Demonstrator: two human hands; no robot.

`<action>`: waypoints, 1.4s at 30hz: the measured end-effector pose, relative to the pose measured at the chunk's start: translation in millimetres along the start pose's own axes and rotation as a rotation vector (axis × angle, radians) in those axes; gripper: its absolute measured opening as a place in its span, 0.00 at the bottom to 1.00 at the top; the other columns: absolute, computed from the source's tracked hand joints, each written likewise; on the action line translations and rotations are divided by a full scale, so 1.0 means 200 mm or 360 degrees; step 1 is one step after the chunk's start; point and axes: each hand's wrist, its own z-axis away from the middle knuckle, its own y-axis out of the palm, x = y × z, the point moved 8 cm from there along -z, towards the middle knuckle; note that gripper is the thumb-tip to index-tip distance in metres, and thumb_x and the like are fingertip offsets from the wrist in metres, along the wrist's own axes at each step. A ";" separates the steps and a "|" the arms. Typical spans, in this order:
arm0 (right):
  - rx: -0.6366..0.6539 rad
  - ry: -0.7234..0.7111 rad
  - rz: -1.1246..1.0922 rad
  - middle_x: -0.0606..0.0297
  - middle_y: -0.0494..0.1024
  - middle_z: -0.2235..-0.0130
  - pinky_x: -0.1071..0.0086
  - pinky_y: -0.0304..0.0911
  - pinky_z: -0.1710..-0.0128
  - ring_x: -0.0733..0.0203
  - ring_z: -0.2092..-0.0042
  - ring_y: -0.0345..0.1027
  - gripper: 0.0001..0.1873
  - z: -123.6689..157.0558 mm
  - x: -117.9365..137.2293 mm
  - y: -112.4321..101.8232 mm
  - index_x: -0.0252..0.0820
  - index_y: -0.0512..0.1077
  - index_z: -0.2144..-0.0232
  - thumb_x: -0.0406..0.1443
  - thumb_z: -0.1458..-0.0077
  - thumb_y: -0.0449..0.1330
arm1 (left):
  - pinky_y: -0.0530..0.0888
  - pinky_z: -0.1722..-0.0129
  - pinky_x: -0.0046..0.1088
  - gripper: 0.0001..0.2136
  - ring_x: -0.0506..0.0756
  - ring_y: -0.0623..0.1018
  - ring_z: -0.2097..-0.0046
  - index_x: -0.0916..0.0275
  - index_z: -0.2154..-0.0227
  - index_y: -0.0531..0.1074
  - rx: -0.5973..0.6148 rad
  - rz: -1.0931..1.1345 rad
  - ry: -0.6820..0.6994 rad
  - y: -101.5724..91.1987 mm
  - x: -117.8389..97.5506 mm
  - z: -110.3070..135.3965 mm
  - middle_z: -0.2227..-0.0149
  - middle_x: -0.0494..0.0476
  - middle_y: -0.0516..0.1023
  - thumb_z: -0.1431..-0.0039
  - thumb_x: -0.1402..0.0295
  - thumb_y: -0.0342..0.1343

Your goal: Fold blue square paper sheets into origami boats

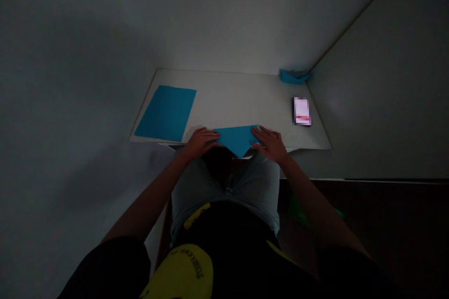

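Observation:
A blue paper folded into a downward-pointing triangle [237, 138] lies at the near edge of the white table [238, 98], its tip hanging over the edge. My left hand [200, 142] rests flat on the paper's left corner, fingers stretched toward the middle. My right hand [271, 144] lies flat on its right corner, fingers apart. Both hands press the paper down and hold nothing else.
A flat blue sheet [166, 112] lies at the table's left. A lit phone [302, 111] sits at the right. A small folded blue paper shape [293, 76] stands in the far right corner by the walls. My lap is below the table edge.

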 end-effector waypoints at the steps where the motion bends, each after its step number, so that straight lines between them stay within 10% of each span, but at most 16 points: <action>1: -0.0001 -0.0008 -0.0001 0.60 0.67 0.25 0.44 0.56 0.34 0.40 0.24 0.59 0.34 0.00 0.00 0.00 0.55 0.62 0.24 0.53 0.25 0.52 | 0.65 0.29 0.50 0.10 0.59 0.81 0.37 0.51 0.48 0.83 -0.0023 0.0011 -0.0024 0.00 -0.01 -0.01 0.41 0.55 0.85 0.29 0.64 0.63; 14: -0.0028 -0.0023 0.0002 0.57 0.68 0.26 0.43 0.54 0.33 0.38 0.25 0.60 0.37 0.03 0.01 0.02 0.54 0.62 0.24 0.55 0.29 0.58 | 0.69 0.44 0.45 0.06 0.63 0.81 0.50 0.58 0.57 0.78 -0.0395 -0.0028 -0.0665 -0.02 0.01 -0.11 0.56 0.59 0.83 0.30 0.62 0.64; 29: -0.0098 0.0273 -0.0322 0.51 0.79 0.41 0.44 0.67 0.43 0.38 0.40 0.71 0.24 -0.08 -0.13 0.00 0.54 0.81 0.41 0.55 0.29 0.59 | 0.75 0.48 0.39 0.22 0.57 0.82 0.56 0.56 0.41 0.77 -0.0347 0.0059 -0.0702 -0.04 0.15 -0.19 0.44 0.60 0.77 0.37 0.63 0.71; 42: 0.0086 0.0284 -0.0374 0.49 0.74 0.39 0.37 0.69 0.42 0.34 0.37 0.68 0.25 -0.21 -0.26 0.04 0.53 0.78 0.40 0.53 0.35 0.65 | 0.75 0.53 0.36 0.11 0.53 0.79 0.63 0.56 0.58 0.79 -0.0221 0.0263 -0.0678 -0.07 0.14 -0.20 0.51 0.53 0.83 0.42 0.66 0.72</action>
